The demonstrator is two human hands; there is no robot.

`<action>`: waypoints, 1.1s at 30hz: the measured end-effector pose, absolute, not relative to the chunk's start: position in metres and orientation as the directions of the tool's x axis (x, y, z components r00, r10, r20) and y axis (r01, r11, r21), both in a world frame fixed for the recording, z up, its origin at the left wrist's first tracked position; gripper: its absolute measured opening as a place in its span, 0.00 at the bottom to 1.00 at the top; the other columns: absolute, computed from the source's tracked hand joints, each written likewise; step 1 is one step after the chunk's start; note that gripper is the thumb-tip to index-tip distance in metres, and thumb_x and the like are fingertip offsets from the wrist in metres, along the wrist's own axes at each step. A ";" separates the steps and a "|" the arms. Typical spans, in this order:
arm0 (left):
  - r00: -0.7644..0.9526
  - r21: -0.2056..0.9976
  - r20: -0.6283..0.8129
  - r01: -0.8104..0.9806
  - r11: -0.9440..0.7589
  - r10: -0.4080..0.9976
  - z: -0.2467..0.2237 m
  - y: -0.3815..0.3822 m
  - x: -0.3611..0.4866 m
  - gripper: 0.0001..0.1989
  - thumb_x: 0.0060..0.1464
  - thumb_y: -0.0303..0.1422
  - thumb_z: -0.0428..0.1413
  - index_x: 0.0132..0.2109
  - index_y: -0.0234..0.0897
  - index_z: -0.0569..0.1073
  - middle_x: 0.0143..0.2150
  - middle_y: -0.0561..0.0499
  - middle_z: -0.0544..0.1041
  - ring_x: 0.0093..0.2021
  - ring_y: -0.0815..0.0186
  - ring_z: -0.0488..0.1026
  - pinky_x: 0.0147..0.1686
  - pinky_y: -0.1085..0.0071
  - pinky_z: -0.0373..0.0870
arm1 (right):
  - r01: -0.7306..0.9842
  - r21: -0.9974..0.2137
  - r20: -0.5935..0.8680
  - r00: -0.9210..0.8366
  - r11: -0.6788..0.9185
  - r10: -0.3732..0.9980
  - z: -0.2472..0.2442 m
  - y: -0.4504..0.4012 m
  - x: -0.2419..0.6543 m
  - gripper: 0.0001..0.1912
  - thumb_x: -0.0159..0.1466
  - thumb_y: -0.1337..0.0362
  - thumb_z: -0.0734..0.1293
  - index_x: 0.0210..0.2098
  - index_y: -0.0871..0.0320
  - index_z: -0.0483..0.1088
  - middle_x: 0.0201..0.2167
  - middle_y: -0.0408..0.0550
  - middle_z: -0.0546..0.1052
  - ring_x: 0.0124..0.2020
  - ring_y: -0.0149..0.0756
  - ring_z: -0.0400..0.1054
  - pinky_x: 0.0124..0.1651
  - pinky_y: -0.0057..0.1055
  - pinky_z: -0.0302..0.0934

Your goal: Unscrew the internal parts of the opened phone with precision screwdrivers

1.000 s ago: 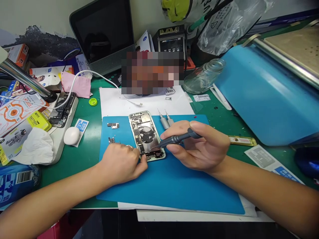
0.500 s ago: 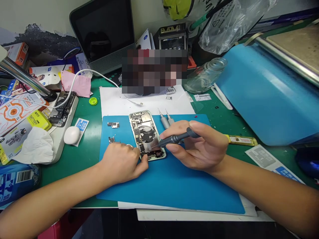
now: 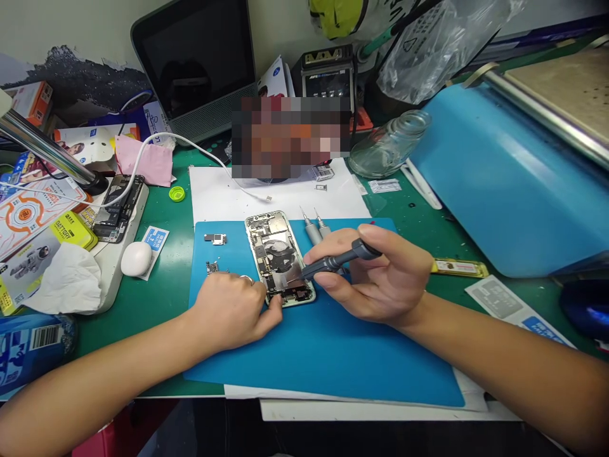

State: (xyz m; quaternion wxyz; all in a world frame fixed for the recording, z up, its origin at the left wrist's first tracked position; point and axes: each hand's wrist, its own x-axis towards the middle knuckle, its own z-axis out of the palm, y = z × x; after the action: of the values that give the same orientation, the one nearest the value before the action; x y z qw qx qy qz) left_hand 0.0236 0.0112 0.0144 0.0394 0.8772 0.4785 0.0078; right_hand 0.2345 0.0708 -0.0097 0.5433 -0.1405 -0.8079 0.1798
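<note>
An opened smartphone (image 3: 280, 257) lies on a blue mat (image 3: 323, 368), its inner boards and a round dark part showing. My left hand (image 3: 233, 312) is closed at the phone's lower left edge, with the thumb against its corner and the other fingers curled. A dark grey screwdriver (image 3: 340, 259) is held between the fingers of my right hand (image 3: 380, 276). Its thin tip points into the lower part of the phone; whether it touches a screw is too small to see. Two grey screwdrivers (image 3: 314, 227) lie just beyond my right hand.
Small phone parts (image 3: 216, 239) lie left of the phone. A white cable (image 3: 200, 147) crosses white paper (image 3: 209, 197). Behind stand a glass jar (image 3: 380, 149) and a dark screen (image 3: 195, 57). Another opened phone (image 3: 118, 209) rests at left, near a white earbud case (image 3: 136, 259).
The whole view has shifted very slightly. Both hands, the screwdriver and the phone keep nearly the same places; the screwdriver's rear end is tilted a little differently.
</note>
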 end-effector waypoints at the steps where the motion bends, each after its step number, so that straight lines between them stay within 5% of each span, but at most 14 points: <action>1: 0.541 0.078 -0.026 0.839 -0.538 0.840 0.015 0.011 0.024 0.23 0.62 0.41 0.47 0.23 0.37 0.74 0.18 0.48 0.73 0.18 0.61 0.72 0.20 0.69 0.43 | 0.026 -0.446 0.828 -0.367 0.895 0.423 -0.010 0.071 0.234 0.40 0.63 0.74 0.68 0.70 0.51 0.52 0.38 0.49 0.80 0.29 0.35 0.76 0.35 0.36 0.76; 19: 0.538 0.094 -0.073 0.842 -0.532 0.839 0.014 0.011 0.025 0.23 0.62 0.41 0.46 0.25 0.36 0.76 0.20 0.47 0.74 0.19 0.60 0.72 0.20 0.68 0.47 | 0.057 -0.440 0.814 -0.397 0.896 0.425 -0.003 0.066 0.234 0.37 0.64 0.71 0.69 0.68 0.50 0.54 0.31 0.45 0.80 0.28 0.36 0.76 0.32 0.35 0.74; 24: 0.540 0.090 -0.080 0.841 -0.533 0.838 0.015 0.011 0.026 0.23 0.62 0.41 0.45 0.25 0.36 0.76 0.20 0.46 0.75 0.20 0.60 0.72 0.20 0.68 0.47 | 0.105 -0.466 0.764 -0.454 0.879 0.459 -0.003 0.063 0.232 0.28 0.66 0.68 0.67 0.63 0.47 0.59 0.30 0.43 0.78 0.27 0.36 0.75 0.30 0.35 0.73; 33: 0.542 0.105 -0.073 0.839 -0.534 0.838 0.014 0.012 0.026 0.24 0.63 0.41 0.45 0.25 0.36 0.76 0.19 0.46 0.74 0.19 0.61 0.71 0.20 0.69 0.48 | 0.052 -0.440 0.771 -0.490 0.896 0.407 -0.009 0.063 0.232 0.37 0.62 0.72 0.69 0.67 0.49 0.56 0.34 0.45 0.81 0.29 0.37 0.77 0.33 0.35 0.74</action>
State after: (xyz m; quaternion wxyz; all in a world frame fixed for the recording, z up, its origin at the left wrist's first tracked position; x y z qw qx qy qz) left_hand 0.0258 0.0120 0.0144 0.0636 0.8756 0.4788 -0.0069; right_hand 0.2321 0.0632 -0.0090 0.4865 -0.1361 -0.8435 0.1826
